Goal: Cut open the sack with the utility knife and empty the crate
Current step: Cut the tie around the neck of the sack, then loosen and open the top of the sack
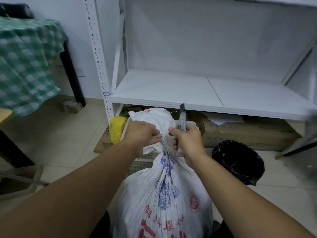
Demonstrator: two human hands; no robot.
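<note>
A white woven sack [164, 200] with red and blue print stands upright between my knees, its neck tied tight with string. My left hand [142, 133] pinches the string at the neck's left side. My right hand [187, 140] grips a grey utility knife [181, 119] at the neck's right side, blade out and pointing up. Behind the sack, a pale plastic crate [142, 162] shows only its slatted wall; the sack hides the rest.
A white metal shelf unit [197, 95] stands ahead, with cardboard boxes [248, 133] beneath it. A black-lined bin [240, 160] sits at the right, a yellow bag [116, 127] at the left. A table under green checked cloth [25, 62] fills the far left.
</note>
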